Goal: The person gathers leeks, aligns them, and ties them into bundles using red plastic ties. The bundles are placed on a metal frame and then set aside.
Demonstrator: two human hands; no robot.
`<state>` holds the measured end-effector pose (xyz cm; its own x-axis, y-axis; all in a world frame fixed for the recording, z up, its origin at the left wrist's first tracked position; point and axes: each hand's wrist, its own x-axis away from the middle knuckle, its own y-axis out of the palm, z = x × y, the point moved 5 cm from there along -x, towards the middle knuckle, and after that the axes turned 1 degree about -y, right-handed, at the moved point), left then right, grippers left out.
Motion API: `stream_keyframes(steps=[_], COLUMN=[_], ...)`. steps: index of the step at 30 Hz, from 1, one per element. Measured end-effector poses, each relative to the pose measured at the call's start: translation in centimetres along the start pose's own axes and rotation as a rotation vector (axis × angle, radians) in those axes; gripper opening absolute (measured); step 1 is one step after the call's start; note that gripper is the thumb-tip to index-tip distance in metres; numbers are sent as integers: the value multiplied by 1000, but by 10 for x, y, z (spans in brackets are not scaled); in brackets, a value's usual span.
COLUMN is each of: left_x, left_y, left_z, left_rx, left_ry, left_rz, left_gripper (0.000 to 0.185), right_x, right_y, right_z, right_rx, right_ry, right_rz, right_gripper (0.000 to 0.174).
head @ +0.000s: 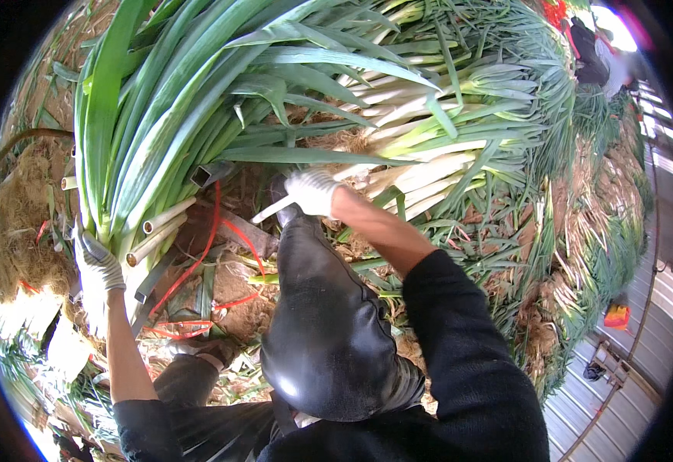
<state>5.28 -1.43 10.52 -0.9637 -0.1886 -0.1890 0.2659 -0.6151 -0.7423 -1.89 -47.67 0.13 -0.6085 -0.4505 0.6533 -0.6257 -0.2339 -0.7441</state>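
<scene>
My left hand [98,263], in a striped work glove, wraps around the near side of a large bunch of green onions [157,133]. The bunch rests in a metal frame, between pale round tubes [157,237]; its long leaves bend away to the upper right. My right hand [312,190], gloved too and blurred by motion, grips a short pale rod [271,209] that sticks out toward the lower left; whether it is a tool handle or a stalk I cannot tell. It is just above my knee, apart from the bunch. The stalks' lower ends are partly overexposed.
Red plastic twine [198,260] hangs and loops beside the frame's square tube [202,175]. Piled green onions [428,144] lie ahead to the right. A mass of roots [30,225] lies at left. Another person [593,58] is at the far right, near a corrugated metal wall [613,398].
</scene>
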Motion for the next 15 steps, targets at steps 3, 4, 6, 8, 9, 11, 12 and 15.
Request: stream_keyframes(steps=[3,4,6,8,9,11,12,15], left_x=[3,4,5,2,3,5,5,7], left_y=[0,-10,-17,2,0,1,0,-2], left_z=[2,-4,-8,-4,-6,-10,-16,-42], left_rx=[96,97,107,86,34,29,85,136], left_ry=[-123,-157,-177,-145,-127,-136,-188,-247], left_rz=[3,11,33,-5,-20,-26,-18,-10], left_gripper=[50,50,51,51,51,52,52,53], right_x=[55,76,123,182,194,214,213,190], right_y=[17,2,-1,54,56,66,63,58], right_z=[38,48,92,170,189,210,216,225], right_rx=[204,86,21,89,41,275,281,310], right_ry=[-27,-57,224,348,445,469,514,502], right_rz=[43,-24,-399,-348,-308,-82,-13,103], right_gripper=[10,11,22,38,48,54,54,58])
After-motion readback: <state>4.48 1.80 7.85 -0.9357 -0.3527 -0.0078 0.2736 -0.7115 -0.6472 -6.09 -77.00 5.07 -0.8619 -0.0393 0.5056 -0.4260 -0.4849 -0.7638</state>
